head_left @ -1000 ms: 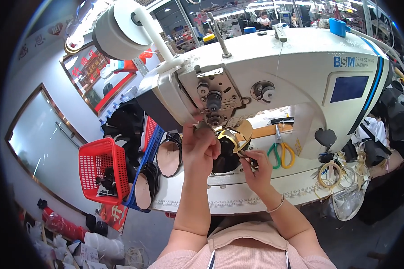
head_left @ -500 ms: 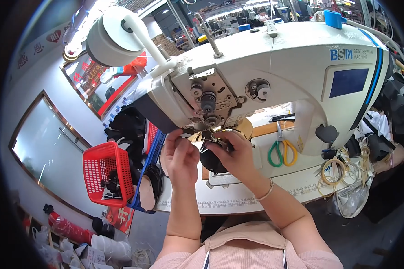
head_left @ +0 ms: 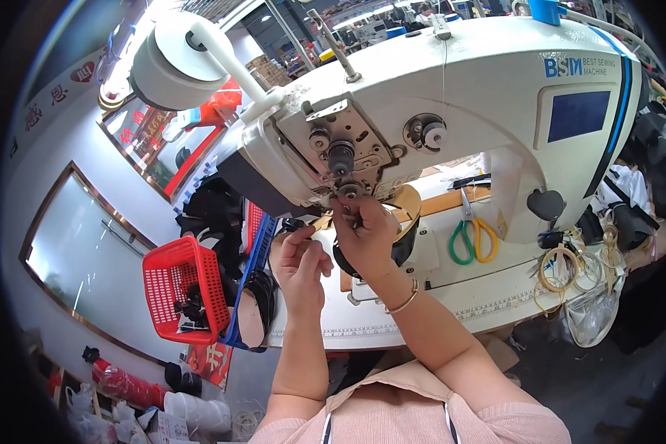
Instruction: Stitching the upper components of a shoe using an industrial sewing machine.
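Overhead, a big white sewing machine [head_left: 451,111] fills the upper half of the view, its head stretching from about ten o'clock to three o'clock, with a blue screen [head_left: 577,115] on its right flank and a metal tension unit [head_left: 342,157] on its near face. Beneath it lies the pale work table [head_left: 451,303], running from seven o'clock toward four o'clock. At nine o'clock of the hands hangs a red plastic basket [head_left: 181,285] holding dark pieces, with a blue basket [head_left: 248,285] just beside it. At three o'clock of the hands, scissors with green and yellow handles [head_left: 472,238] rest on the machine bed.

Near the centre, the right hand [head_left: 366,233] is raised to the underside of the machine head, its fingertips [head_left: 345,211] pinched together just below the tension unit; what they grip is too fine to tell. A bangle [head_left: 401,300] circles that wrist. The left hand [head_left: 302,260] sits at eight o'clock of the right, close beside it, fingers curled with thumb and forefinger nipped together; anything between them cannot be made out. Behind the right hand lies a dark rounded workpiece [head_left: 403,248], partly hidden.
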A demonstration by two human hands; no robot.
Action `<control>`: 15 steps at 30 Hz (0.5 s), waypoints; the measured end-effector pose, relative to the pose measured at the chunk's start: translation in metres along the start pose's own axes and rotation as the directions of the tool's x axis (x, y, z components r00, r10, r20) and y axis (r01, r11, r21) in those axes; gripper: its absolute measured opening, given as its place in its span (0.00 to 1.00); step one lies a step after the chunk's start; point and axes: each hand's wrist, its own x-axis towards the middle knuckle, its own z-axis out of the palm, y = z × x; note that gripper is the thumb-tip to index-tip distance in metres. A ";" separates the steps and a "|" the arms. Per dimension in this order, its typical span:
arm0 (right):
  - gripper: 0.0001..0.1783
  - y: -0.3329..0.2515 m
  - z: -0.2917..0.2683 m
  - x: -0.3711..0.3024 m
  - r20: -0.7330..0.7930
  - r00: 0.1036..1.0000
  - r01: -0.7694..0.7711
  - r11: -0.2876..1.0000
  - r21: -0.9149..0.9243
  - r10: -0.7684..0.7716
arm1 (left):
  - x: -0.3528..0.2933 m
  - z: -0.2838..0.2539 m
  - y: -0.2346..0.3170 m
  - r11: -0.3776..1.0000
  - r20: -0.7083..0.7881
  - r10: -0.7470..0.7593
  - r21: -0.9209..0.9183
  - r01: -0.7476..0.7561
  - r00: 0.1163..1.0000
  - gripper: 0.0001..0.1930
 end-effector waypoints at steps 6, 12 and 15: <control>0.09 -0.004 0.000 -0.002 -0.052 0.995 -0.081 0.997 -0.013 0.080 | -0.005 -0.019 -0.005 0.998 0.051 -0.045 -0.034 0.046 0.998 0.11; 0.08 0.004 -0.002 -0.012 0.117 0.990 -0.095 0.988 0.121 0.081 | -0.008 -0.032 -0.013 0.991 0.072 -0.097 -0.083 0.103 0.993 0.11; 0.10 0.003 -0.014 -0.009 0.247 0.967 0.102 0.981 -0.168 -0.058 | -0.009 -0.034 -0.016 0.994 0.073 -0.093 -0.054 0.097 0.993 0.11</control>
